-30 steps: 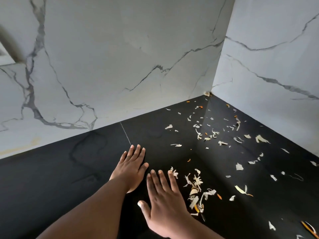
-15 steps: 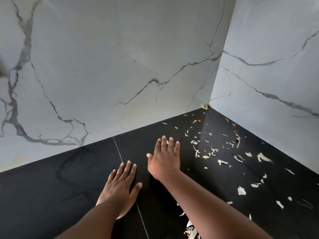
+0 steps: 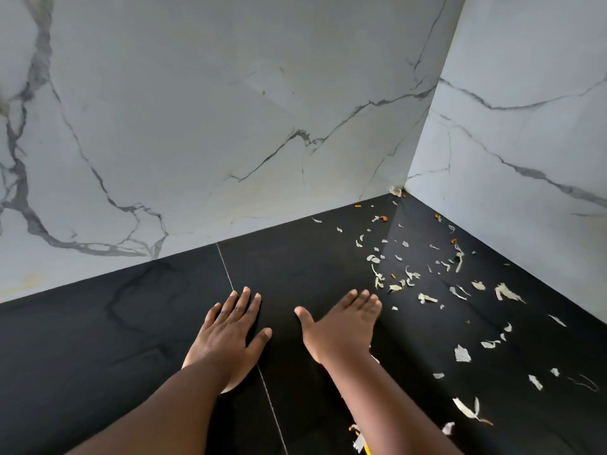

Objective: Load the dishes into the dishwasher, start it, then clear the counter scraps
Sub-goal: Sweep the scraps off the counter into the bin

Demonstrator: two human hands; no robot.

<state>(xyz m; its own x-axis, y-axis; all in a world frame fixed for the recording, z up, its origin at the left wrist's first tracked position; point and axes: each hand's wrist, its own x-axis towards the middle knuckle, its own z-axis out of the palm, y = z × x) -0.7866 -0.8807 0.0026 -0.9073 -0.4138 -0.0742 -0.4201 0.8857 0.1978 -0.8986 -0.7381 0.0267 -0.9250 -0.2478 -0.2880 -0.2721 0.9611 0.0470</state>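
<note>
1. Worktop: black matt stone, filling the lower half of your view, with a thin pale seam running from the back wall toward you.
2. Walls: white marble panels with grey veins, meeting in a corner at upper right.
3. Scraps: pale peel flakes and a few orange bits, scattered from that corner across the right side of the worktop; one clump sits in the corner itself.
4. Your left hand: flat on the worktop beside the seam, fingers straight, holding nothing.
5. Your right hand: fingers extended and together, thumb out, empty, just short of the nearest scraps. Contact with the worktop cannot be told.
</note>
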